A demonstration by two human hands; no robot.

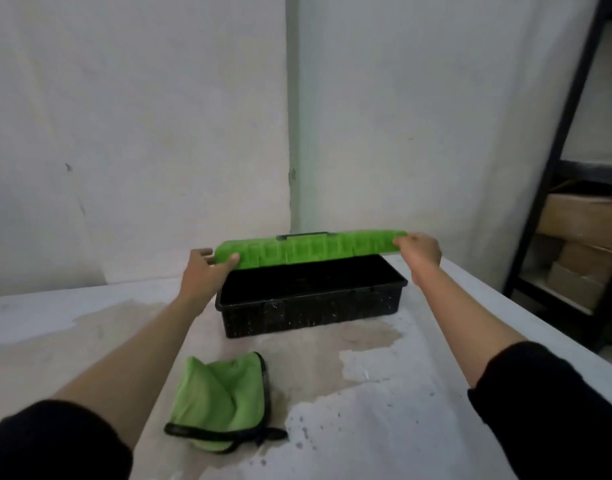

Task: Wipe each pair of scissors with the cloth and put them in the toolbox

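A black toolbox [311, 313] stands on the white table, its inside dark. Its bright green lid [311, 251] is half raised above the box, a black handle showing at its top edge. My left hand [202, 271] grips the lid's left end and my right hand [420, 252] grips its right end. A folded green cloth [221, 400] with black trim lies on the table in front of the box, near my left forearm. I see no scissors; the box's inside is too dark to read.
The table [384, 410] has a large brownish stain around the box and cloth. White walls rise behind it. A black metal shelf [553, 174] with cardboard boxes [581, 223] stands at the right, past the table's right edge.
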